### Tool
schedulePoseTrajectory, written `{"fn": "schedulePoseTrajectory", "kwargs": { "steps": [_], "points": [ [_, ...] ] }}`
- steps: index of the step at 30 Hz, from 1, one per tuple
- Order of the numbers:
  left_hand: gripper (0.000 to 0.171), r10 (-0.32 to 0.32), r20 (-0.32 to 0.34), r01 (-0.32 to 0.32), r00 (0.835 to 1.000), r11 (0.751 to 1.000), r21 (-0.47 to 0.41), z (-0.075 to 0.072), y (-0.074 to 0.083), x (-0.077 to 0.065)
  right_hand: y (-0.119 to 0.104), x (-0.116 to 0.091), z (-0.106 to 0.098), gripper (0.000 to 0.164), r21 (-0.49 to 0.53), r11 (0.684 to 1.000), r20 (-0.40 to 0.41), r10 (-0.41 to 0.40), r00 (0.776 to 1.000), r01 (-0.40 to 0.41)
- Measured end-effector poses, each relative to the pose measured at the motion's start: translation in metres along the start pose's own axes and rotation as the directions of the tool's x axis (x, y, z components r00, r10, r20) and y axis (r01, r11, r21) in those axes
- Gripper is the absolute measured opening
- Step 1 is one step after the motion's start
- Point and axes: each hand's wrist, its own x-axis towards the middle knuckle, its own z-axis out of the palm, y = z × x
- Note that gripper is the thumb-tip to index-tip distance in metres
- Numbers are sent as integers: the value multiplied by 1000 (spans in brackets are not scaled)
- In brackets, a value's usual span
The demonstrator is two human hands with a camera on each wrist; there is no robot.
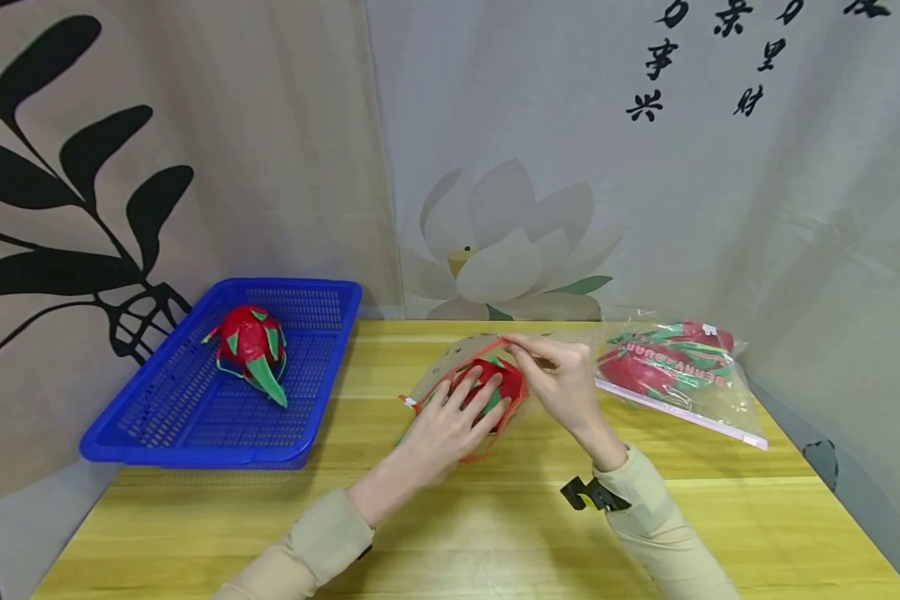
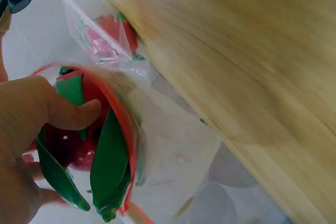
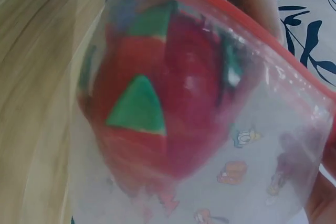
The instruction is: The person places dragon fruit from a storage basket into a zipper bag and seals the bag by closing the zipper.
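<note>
A clear zip bag (image 1: 444, 367) with a red rim and small printed figures is between my hands, its mouth spread. A glossy red dragon-fruit-shaped piece (image 2: 79, 153) with green leaf flaps sits at the mouth; in the right wrist view most of it shows through the plastic (image 3: 262, 153). My left hand (image 1: 446, 429) holds the piece, thumb on top and fingers at its other side in the left wrist view. With thumb and fingertips, my right hand (image 1: 566, 379) pinches the bag's red rim at its upper corner.
On the left stands a blue mesh basket (image 1: 195, 442) holding a similar red and green dragon-fruit piece (image 1: 251, 342). At the back right lies another clear zip bag (image 1: 735, 408) with red and green pieces inside. Printed curtains hang behind the wooden table (image 1: 450, 550).
</note>
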Motion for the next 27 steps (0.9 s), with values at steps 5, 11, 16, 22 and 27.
{"fn": "schedulePoseTrajectory", "kwargs": {
  "steps": [5,11,16,22,27],
  "points": [
    [87,-19,-28,20,999,999,35,5,0,2,0,1,-3,18,-28,1000,-28,-5,1000,4],
    [68,-25,-50,28,998,998,63,12,-6,1,2,1,-4,19,-36,999,-45,-2,999,1],
    [58,-37,-47,39,998,999,35,13,-13,1,1,1,-4,19,-31,999,-33,22,999,-23],
    [37,-21,-95,18,995,999,-36,10,-21,-3,2,4,-6,18,-25,997,-66,69,995,-71],
    [41,6,-88,-11,996,998,-58,2,-28,-2,1,8,-10,18,-27,997,-82,66,994,-68]
  ]
}}
